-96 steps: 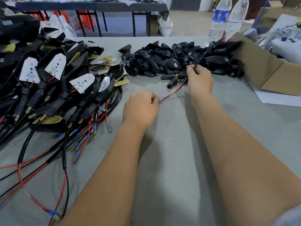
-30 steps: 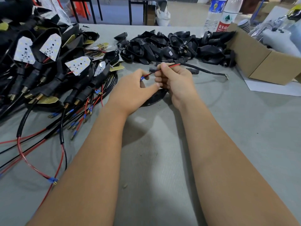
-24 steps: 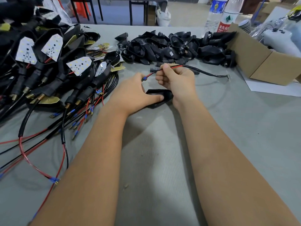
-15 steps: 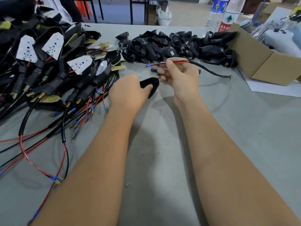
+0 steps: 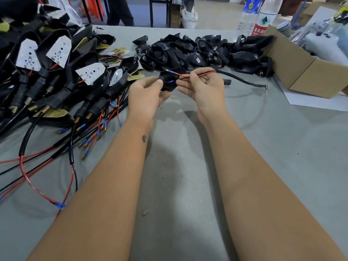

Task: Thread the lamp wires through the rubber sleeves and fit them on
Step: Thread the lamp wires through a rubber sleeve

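My left hand [image 5: 146,97] grips a black rubber sleeve [image 5: 169,81], raised above the table in front of me. My right hand [image 5: 204,85] pinches a lamp wire [image 5: 195,74] between thumb and forefinger. The wire's red lead with a blue and brass tip points left over the sleeve. A second blue tip sits against the sleeve's face. The wire's black jacketed part [image 5: 243,81] trails right onto the table. A small black connector [image 5: 227,81] pokes out behind my right hand.
A heap of loose black rubber sleeves [image 5: 197,51] lies across the back of the table. Assembled lamps with white LED boards and red and black wires [image 5: 56,87] fill the left side. A cardboard box [image 5: 305,72] stands at right, with two water bottles [image 5: 254,17] behind.
My left hand picked the sleeve up off the table and lifted it to the wire tips. My right hand kept its pinch on the wire and brought the tips against the sleeve.
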A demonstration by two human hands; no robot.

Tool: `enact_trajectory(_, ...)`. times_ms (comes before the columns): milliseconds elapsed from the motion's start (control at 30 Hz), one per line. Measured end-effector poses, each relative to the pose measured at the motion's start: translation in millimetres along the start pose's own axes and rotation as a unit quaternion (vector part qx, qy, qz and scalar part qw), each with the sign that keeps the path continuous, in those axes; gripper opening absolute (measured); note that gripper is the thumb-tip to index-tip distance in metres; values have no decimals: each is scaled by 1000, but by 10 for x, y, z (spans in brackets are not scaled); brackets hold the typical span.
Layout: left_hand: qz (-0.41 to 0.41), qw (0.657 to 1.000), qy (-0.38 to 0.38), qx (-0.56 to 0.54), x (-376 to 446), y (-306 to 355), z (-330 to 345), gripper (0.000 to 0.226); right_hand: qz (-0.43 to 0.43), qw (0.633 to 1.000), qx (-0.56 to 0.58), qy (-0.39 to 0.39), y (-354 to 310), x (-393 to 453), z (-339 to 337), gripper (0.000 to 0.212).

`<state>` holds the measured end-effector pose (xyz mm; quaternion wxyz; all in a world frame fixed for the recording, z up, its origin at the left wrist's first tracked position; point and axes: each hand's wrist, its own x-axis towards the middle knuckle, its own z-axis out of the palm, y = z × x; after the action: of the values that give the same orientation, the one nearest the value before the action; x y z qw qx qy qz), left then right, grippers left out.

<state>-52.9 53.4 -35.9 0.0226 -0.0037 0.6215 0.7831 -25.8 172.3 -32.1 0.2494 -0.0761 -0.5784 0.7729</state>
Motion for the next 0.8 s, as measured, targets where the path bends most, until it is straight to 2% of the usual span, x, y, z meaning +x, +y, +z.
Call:
enact_trajectory(100, -4, 999, 18, -50, -2, 18, -9, 27, -4, 1000, -8, 8, 1, 1, -12, 13)
enact_trajectory(233, 4, 996, 17, -83, -28, 30, -14, 21, 0, 999, -32, -5, -7, -14, -3, 13)
enact_trajectory(400, 33, 999, -14, -29, -34, -11, -23, 33, 12, 999, -10, -36, -21, -35, 5, 10)
enact_trajectory(533, 37, 998, -21, -36, -21, -25, -16, 30, 37, 997, 45, -46, -35, -42, -6, 13)
enact_trajectory(667, 43, 997, -10, -59, -16, -24, -21, 31, 48, 997, -21, -49, -1, -43, -16, 17)
enact_trajectory(800, 40, 999, -27, -19, -39, -19, -22, 41, 55, 996, -33, -57, 8, -37, -31, 3)
